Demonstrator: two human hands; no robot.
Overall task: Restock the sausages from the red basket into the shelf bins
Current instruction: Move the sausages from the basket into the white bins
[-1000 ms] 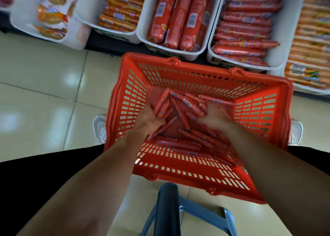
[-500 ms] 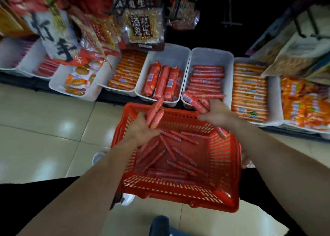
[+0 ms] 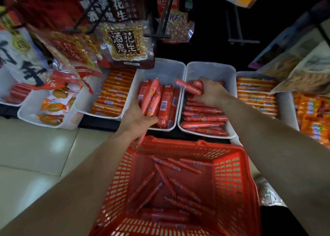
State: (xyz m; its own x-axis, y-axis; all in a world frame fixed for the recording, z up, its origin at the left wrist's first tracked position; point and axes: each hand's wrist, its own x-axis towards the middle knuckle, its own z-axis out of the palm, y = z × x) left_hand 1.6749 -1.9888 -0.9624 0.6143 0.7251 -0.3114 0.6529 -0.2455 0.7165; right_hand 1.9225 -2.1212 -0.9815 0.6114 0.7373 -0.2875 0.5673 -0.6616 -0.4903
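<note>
L hand [image 3: 137, 119]: fingers curled round a few held sausages [image 3: 151, 100], over centre bin [image 3: 161, 66], mid-frame. Long axis runs up-frame, parallel w/ thick sausages [image 3: 165, 109] stocked there. R hand [image 3: 211, 92]: clenched round a bundle of thin sausages [image 3: 189, 86] over right-hand bin [image 3: 211, 69]. Axis lies across frame, matching rows beneath. Set-down judged next for both.

Loose sausages [image 3: 166, 184] are noted in red basket [image 3: 230, 171], lower centre, below both hands.

Writing: hanging peanut bag [image 3: 125, 45] reads 酒鬼花生. Sausage labels carry barcodes; text illegible.

Right hand [image 3: 209, 92] blurred, perhaps several sausages [image 3: 186, 86] inside, basket [image 3: 232, 182] bottom cropped
</note>
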